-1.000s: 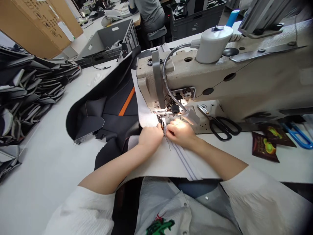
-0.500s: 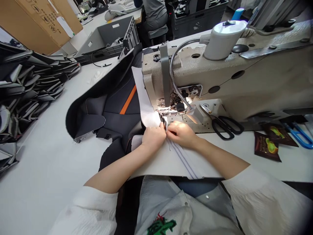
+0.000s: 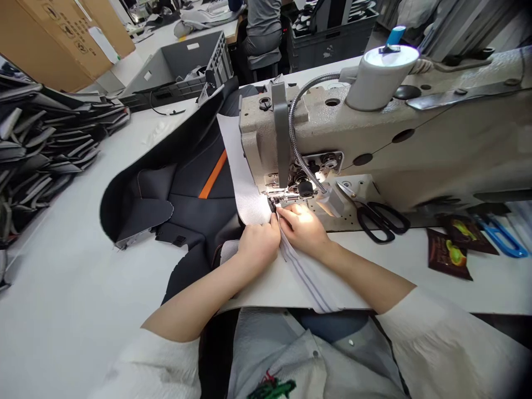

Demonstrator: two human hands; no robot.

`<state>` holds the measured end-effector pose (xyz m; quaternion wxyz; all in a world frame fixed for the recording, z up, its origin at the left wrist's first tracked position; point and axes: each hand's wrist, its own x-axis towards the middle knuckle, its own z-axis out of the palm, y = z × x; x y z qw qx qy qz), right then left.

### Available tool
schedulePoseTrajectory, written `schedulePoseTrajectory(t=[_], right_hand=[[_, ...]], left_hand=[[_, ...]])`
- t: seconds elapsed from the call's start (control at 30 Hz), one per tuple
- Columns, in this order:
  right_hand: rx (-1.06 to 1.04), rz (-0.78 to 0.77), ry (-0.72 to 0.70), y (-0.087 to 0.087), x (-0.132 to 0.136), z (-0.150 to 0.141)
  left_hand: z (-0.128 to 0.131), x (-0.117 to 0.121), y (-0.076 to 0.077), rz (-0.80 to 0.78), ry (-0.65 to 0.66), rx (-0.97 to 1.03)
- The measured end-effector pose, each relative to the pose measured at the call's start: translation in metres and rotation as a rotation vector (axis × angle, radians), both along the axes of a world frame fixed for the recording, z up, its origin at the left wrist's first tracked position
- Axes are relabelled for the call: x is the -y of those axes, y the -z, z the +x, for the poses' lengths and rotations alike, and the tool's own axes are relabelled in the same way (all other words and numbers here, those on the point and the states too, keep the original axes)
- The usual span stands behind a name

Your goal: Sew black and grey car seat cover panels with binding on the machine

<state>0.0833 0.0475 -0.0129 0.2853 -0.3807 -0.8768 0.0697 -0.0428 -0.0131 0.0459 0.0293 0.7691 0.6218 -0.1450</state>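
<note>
A beige sewing machine (image 3: 374, 133) stands across the white table (image 3: 62, 299), its lamp lighting the needle area (image 3: 286, 195). My left hand (image 3: 257, 241) and my right hand (image 3: 303, 227) meet just in front of the needle, fingers closed and pinching a grey fabric seam (image 3: 291, 260) that runs back toward my body. The grey fabric (image 3: 245, 188) continues behind the needle. A dark cover piece with an orange stripe (image 3: 214, 174) lies to the left, joined to the grey fabric.
Black scissors (image 3: 380, 219) lie on the machine bed right of my hands. Two dark snack packets (image 3: 449, 255) and blue-handled scissors (image 3: 499, 235) sit further right. Stacked dark pieces (image 3: 45, 149) fill the left. A grey crate (image 3: 183, 66), cardboard boxes (image 3: 62, 39) and a seated person (image 3: 261, 27) are behind.
Both hands have shifted slightly back toward my body along the seam while staying pinched on it; the camera view has drifted a little.
</note>
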Motion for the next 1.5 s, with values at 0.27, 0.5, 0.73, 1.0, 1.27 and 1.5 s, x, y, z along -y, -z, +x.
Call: schedulePoseTrajectory(t=[0.27,0.5,0.73,1.0,1.27,1.5], right_hand=[[0.082,-0.005,-0.017,-0.002,-0.007,0.001],[0.053,-0.018,-0.060,0.000,-0.007,0.007],[0.002,-0.082,0.064,0.000,-0.006,0.011],[-0.073,-0.008,-0.118,0.001,-0.004,0.009],[0.190,0.091,-0.237,-0.006,-0.001,0.011],[0.187,0.064,-0.138,-0.003,-0.012,0.010]], left_hand=[[0.006,-0.014,0.000,-0.013,-0.113,0.021],[0.001,-0.012,-0.003,0.050,-0.070,0.015],[-0.005,-0.006,-0.008,0.042,0.021,0.004],[-0.014,-0.002,-0.004,0.070,0.106,0.100],[-0.016,-0.002,0.008,0.083,0.058,0.153],[-0.009,-0.020,0.019,0.199,0.002,0.160]])
